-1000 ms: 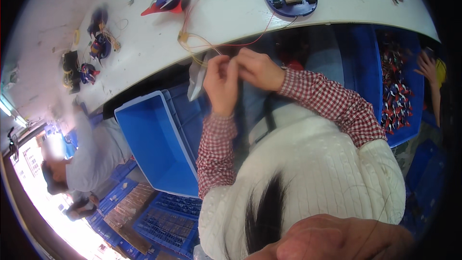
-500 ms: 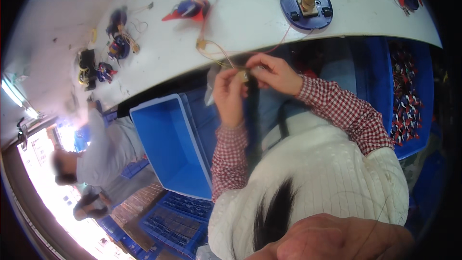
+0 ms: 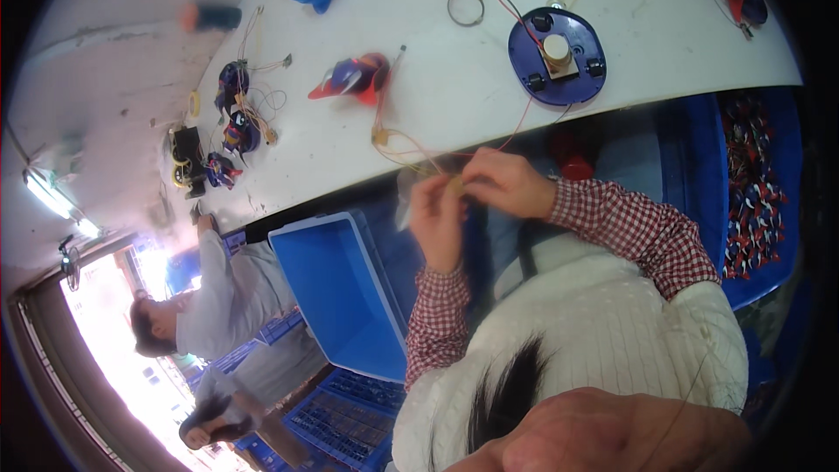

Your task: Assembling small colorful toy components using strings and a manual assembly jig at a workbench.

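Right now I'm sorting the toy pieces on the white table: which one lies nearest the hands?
The red and blue toy shell, alone mid-table above the left hand. The round blue base sits further right; the small dark pieces cluster far left.

1. Bright, even light falls across the white table (image 3: 454, 96); colours there read cleanly and shadows under the parts are faint and short.
2. Hard glare at lower left: the doorway (image 3: 114, 367) blows out to pure white and bleeds onto the people beside it.
3. A ceiling tube lamp (image 3: 52, 197) streaks as a white bar at the left rim.
4. Motion blur smears the left hand (image 3: 437, 218) and right hand (image 3: 507, 183); fingertips and what they pinch cannot be told apart.
5. Fisheye bending is strong: the table edge arcs, and the corners fall into black vignette.
6. Under the table it is dim, the blue bin (image 3: 341, 288) in soft shade.
7. The bottom foreground is close and out of focus.
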`<action>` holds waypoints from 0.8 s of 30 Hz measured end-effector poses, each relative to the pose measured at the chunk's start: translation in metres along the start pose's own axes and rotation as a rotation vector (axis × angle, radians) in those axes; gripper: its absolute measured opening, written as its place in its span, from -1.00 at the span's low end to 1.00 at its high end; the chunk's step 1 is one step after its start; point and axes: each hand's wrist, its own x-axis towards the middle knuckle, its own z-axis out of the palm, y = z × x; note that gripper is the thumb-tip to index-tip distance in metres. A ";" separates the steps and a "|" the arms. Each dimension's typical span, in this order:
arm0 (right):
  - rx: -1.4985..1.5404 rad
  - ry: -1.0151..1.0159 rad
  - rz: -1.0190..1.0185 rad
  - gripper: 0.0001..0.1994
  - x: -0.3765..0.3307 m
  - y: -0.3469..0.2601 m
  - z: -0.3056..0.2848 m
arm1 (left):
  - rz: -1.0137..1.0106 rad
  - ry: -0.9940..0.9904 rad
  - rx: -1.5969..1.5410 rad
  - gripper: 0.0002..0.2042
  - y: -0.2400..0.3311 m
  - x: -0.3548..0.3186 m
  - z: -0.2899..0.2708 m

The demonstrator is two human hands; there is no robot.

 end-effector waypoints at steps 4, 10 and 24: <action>-0.060 0.016 -0.015 -0.90 -0.002 0.001 0.001 | -0.002 0.002 0.045 -0.85 -0.002 0.000 0.001; -0.073 0.013 -0.019 -0.91 -0.003 0.002 0.001 | -0.010 0.011 0.059 -0.86 -0.005 -0.001 0.002; -0.124 0.031 -0.007 -0.93 -0.002 0.000 0.005 | 0.069 0.035 0.037 -0.86 -0.014 0.002 0.004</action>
